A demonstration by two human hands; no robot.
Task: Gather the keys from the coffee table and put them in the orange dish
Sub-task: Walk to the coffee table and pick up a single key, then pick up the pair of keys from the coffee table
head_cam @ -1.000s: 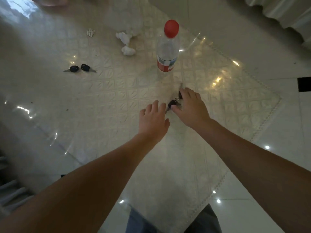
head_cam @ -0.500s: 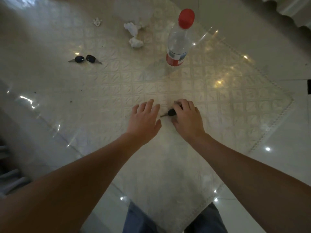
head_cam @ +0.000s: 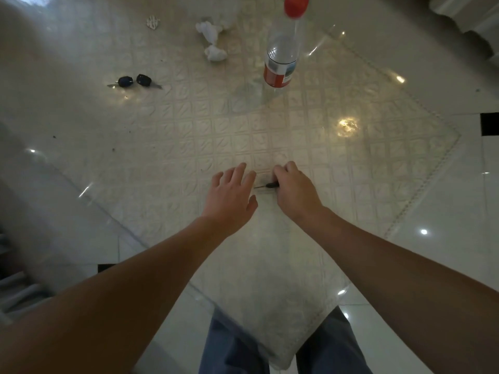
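Your right hand (head_cam: 294,190) pinches a black-headed key (head_cam: 270,185), thin blade pointing left, low over the glass coffee table (head_cam: 378,147). Your left hand (head_cam: 231,191) hovers spread, just beside.

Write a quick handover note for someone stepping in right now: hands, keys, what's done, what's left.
Right hand: closed on a black-headed key, blade pointing left, low over the glass coffee table.
Left hand: open, empty, beside it.
Two more keys lie far left, near the water bottle and crumpled tissue.
Orange dish: not in view.
Done: nothing deposited, as far as shown. Left: all keys.
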